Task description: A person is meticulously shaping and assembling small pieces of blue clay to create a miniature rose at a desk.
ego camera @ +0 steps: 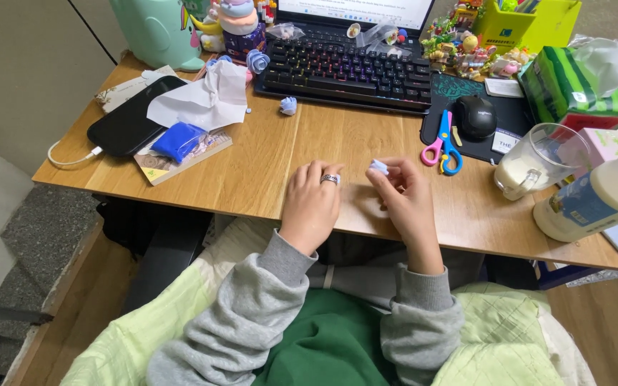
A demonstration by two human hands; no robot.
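My right hand [403, 199] pinches a small pale blue piece of paper [378, 166] between thumb and fingertips, just above the wooden desk [266, 171]. My left hand [314, 200] rests beside it on the desk near the front edge, fingers curled down, a ring on one finger; I cannot see anything in it. Both hands are close together, almost touching. A small blue paper rose [289, 105] lies further back, in front of the keyboard [348, 66].
Pink and blue scissors [443, 146] and a black mouse [475, 116] lie on a mat to the right. A glass mug [534, 161], a white bottle [595, 196] and a green tissue box [570, 86] stand at right. A phone [131, 118], white tissue [202, 100] and blue packet [178, 141] lie at left.
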